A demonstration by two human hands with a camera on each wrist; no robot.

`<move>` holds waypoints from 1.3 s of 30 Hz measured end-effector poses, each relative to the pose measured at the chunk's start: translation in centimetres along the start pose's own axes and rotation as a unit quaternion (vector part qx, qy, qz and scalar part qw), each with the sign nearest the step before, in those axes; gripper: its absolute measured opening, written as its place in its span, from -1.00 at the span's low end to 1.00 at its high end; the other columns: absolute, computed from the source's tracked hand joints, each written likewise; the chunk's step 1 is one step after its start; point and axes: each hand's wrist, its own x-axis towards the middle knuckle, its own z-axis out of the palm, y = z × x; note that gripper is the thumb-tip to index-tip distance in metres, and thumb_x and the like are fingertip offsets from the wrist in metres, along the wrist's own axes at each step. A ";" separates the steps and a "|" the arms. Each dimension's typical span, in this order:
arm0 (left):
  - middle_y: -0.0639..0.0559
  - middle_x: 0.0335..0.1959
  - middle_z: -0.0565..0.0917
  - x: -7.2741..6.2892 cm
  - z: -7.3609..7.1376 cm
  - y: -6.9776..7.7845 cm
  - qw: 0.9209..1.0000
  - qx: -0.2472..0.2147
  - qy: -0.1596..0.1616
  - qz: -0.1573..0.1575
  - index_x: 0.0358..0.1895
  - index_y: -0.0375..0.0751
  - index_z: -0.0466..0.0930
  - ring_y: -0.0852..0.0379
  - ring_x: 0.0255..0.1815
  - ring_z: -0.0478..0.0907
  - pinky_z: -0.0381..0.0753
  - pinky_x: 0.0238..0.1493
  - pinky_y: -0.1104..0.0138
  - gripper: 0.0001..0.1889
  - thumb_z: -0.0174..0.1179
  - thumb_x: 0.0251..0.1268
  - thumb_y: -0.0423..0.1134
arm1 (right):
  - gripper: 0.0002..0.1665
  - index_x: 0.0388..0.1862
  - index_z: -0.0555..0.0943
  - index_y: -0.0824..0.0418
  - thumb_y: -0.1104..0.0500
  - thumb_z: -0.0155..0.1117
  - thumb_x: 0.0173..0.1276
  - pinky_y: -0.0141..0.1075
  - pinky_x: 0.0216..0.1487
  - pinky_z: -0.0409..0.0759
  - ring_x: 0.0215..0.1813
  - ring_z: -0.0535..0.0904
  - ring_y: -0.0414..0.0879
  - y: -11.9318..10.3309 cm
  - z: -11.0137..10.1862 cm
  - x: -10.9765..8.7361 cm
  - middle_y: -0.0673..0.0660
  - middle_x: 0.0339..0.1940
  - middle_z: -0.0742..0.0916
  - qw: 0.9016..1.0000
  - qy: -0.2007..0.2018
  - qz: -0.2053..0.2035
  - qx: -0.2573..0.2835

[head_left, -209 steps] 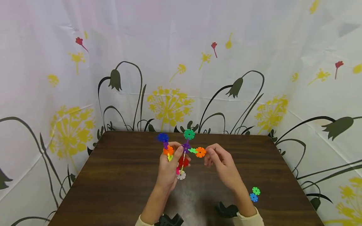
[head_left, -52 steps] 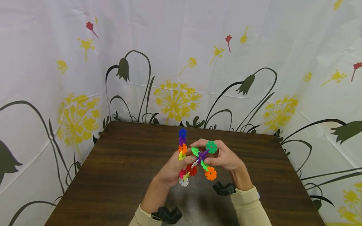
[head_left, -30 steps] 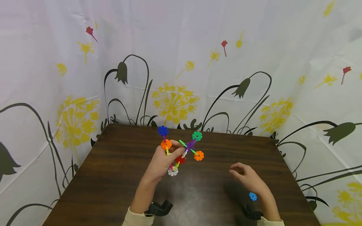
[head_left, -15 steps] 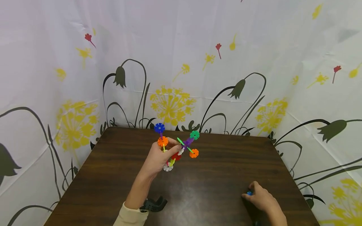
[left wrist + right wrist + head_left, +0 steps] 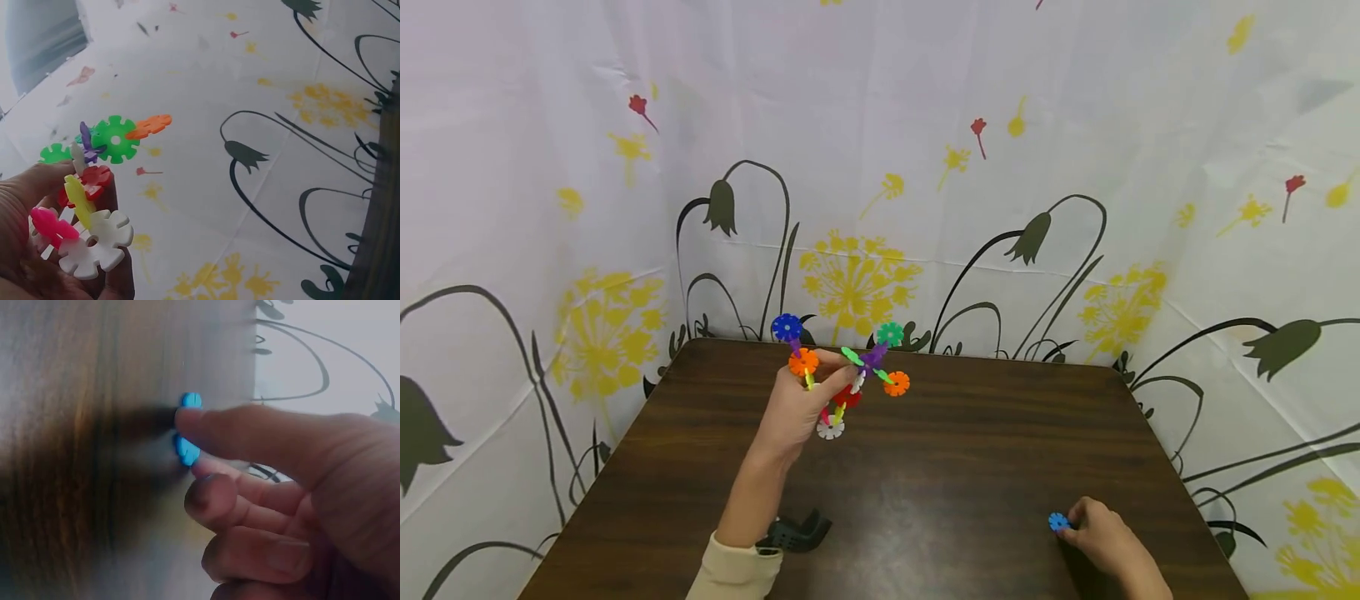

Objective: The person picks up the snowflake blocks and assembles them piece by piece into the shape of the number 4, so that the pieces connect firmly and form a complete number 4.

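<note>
My left hand [image 5: 797, 403] grips a joined model of notched, flower-shaped plastic discs [image 5: 874, 360] above the table. Blue, purple, orange and yellow pieces rise on its left side; green and orange ones reach out to the right. In the left wrist view, a white disc [image 5: 97, 244] and a pink disc [image 5: 54, 226] sit by the fingers, near a yellow and a red one. At the right, my right hand [image 5: 1105, 535] pinches a single light-blue disc [image 5: 1058, 522] low over the table. The thumb covers the middle of that blue disc [image 5: 189, 452] in the right wrist view.
A dark wooden table [image 5: 940, 467] spans the area under both hands. Behind it and at the sides hangs a white curtain [image 5: 880, 167] printed with flowers. A black wrist device [image 5: 797, 532] is strapped to the left wrist.
Earlier both hands were together on the model, and a green disc was added to it. Since then my right hand has moved right and down and picked up the blue disc; the left drifted left.
</note>
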 end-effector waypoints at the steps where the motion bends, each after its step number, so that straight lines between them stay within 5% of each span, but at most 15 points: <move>1: 0.04 -0.08 0.79 0.0 -0.1 0.1 1.000 -0.011 0.007 0.004 0.06 -0.23 0.73 0.01 -0.01 0.70 0.76 0.09 0.29 -0.77 0.41 0.49 -0.20 | -0.67 -0.15 0.57 0.33 0.15 0.51 0.40 -0.09 -0.24 0.58 -0.28 0.57 -0.02 0.3 0.1 0.3 0.12 -0.31 0.68 1.000 -0.007 -0.015 0.024; 7: 0.08 -0.08 0.80 0.0 0.0 0.1 0.998 -0.058 0.024 0.024 0.04 -0.28 0.71 0.05 0.02 0.69 0.74 0.13 0.32 -0.82 0.37 0.51 -0.30 | -0.66 -0.09 0.47 0.31 0.08 0.38 0.54 -0.30 -0.37 0.50 -0.40 0.54 -0.17 2.8 0.3 1.8 -0.03 -0.46 0.59 0.981 -0.105 -0.091 0.136; 14: 0.12 -0.09 0.79 0.0 -0.1 -0.1 0.998 -0.050 0.039 0.021 0.07 -0.36 0.68 0.05 0.03 0.69 0.72 0.14 0.34 -0.78 0.35 0.53 -0.29 | -0.51 0.13 0.43 0.40 0.11 0.43 0.51 -0.34 -0.42 0.42 -0.43 0.49 -0.19 1.9 1.3 1.4 0.02 -0.49 0.57 0.978 -0.062 -0.120 0.161; 26: 0.13 -0.08 0.76 -0.1 -0.2 0.0 0.999 -0.033 0.026 -0.002 0.11 -0.32 0.68 0.07 0.01 0.64 0.70 0.09 0.36 -0.75 0.36 0.52 -0.26 | -0.68 -0.03 0.53 0.39 0.12 0.32 0.62 -0.33 -0.34 0.49 -0.39 0.51 -0.21 0.7 0.6 2.0 0.01 -0.45 0.56 0.965 -0.093 -0.150 0.195; 33: 0.07 -0.12 0.75 -0.3 0.3 0.1 1.000 0.018 -0.014 0.000 0.09 -0.26 0.70 0.06 -0.11 0.66 0.72 -0.02 0.34 -0.75 0.38 0.52 -0.20 | -0.77 -0.07 0.62 0.23 0.06 0.34 0.62 -0.26 -0.25 0.57 -0.28 0.57 -0.12 -6.8 -3.7 1.4 0.16 -0.24 0.65 0.949 0.009 -0.236 0.208; 39: -0.05 -0.11 0.73 0.0 0.0 1.0 0.995 0.068 -0.074 0.022 0.03 -0.12 0.73 -0.02 -0.17 0.64 0.74 -0.14 0.29 -0.83 0.37 0.52 -0.17 | -0.95 -0.04 0.63 0.12 0.22 0.33 0.61 -0.29 -0.27 0.67 -0.29 0.68 -0.12 -16.1 -8.1 -1.6 0.07 -0.23 0.72 0.902 0.062 -0.381 0.196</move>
